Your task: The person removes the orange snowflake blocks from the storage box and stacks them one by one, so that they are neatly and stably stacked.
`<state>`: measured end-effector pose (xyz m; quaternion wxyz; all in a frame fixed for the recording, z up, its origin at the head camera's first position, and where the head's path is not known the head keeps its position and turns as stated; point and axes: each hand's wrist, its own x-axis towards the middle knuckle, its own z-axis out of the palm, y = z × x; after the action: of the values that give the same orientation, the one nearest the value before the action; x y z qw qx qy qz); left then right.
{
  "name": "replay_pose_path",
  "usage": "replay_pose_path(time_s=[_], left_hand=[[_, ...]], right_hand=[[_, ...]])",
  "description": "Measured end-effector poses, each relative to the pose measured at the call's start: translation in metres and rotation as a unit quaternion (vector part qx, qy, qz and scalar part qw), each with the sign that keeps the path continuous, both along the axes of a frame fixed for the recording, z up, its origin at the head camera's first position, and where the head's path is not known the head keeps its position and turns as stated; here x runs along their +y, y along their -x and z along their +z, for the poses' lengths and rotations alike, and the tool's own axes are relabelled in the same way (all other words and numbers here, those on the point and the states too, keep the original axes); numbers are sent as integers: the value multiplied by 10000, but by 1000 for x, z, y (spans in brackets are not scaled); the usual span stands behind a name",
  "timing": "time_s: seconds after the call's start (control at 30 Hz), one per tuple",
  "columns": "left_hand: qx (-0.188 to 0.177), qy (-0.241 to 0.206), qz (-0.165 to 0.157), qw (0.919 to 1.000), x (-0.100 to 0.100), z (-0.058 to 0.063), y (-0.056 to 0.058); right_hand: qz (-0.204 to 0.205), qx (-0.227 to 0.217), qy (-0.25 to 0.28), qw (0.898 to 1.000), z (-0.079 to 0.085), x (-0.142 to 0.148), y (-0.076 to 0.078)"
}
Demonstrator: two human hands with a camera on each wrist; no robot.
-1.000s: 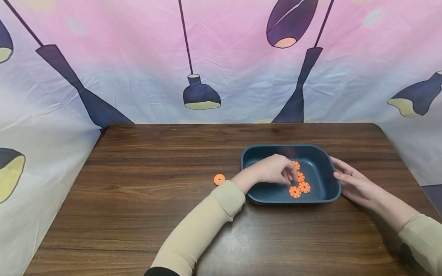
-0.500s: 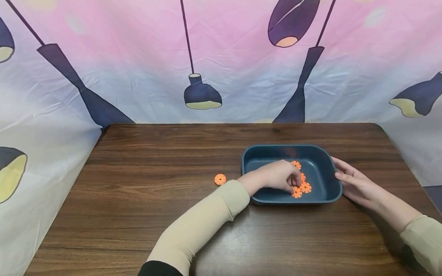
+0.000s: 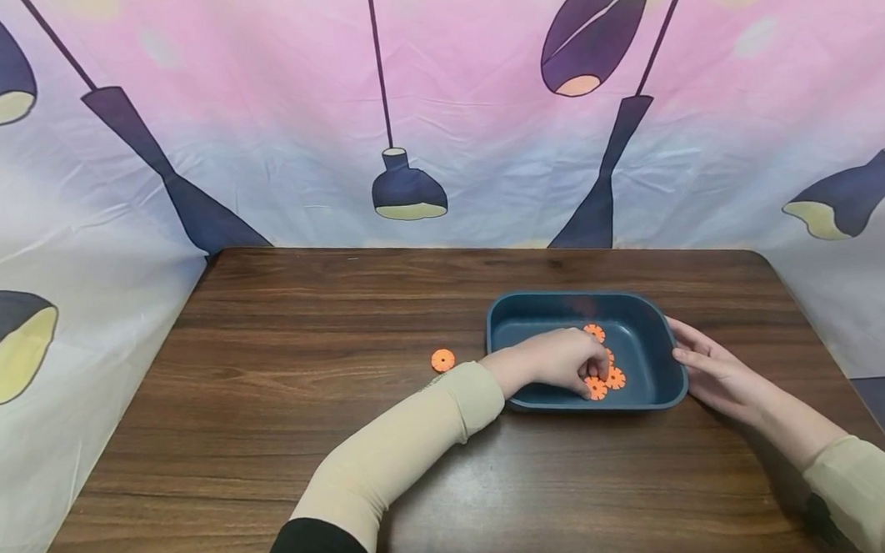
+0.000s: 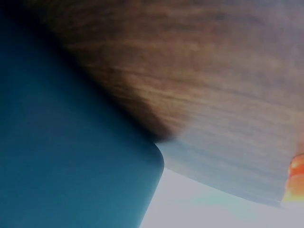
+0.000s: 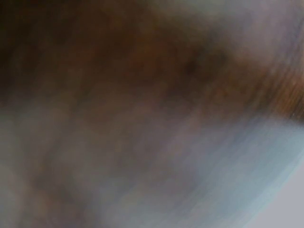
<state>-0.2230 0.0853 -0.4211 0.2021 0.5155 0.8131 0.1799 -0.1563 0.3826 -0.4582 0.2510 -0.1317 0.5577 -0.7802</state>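
A dark blue plastic bin (image 3: 647, 395) stands on the table, right of centre, with several orange notched discs (image 3: 593, 333) on its floor. My left hand (image 3: 563, 360) reaches in over its left side. Its curled fingers and thumb are down at the discs; whether a disc is pinched between them is hidden. My right hand (image 3: 722, 379) holds the bin's right end, thumb at the rim and fingers along the outer wall. The left wrist view shows a dark blue bin wall (image 4: 71, 142) close up; the right wrist view is blurred.
One more orange disc (image 3: 443, 360) lies on the brown wooden table (image 3: 283, 385), left of the bin and just beyond the left sleeve. A printed cloth (image 3: 292, 134) with lamp pictures hangs behind the table's far edge.
My left hand has moved slightly right and down toward the nearer discs in the bin. The right hand keeps its place on the bin, and the disc on the table stays where it was.
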Motion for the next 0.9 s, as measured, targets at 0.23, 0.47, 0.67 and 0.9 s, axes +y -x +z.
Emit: replay_pose_path(time_s=[0.23,0.47,0.67,0.9], left_hand=[[-156,-13,141,9998,0,0,-1],[-375,-72,294,9988,0,1,-1],[-664,-166,409,9968,-1,3,0],[-731,-242,429,9961,-2,3,1]], right_hand=[[11,65,20,10000,0,0,-1],[20,76,13,10000,2,-1,-1],[23,51,63,10000,3,-3,-2],[41,51,155,9999,3,-4,-2]])
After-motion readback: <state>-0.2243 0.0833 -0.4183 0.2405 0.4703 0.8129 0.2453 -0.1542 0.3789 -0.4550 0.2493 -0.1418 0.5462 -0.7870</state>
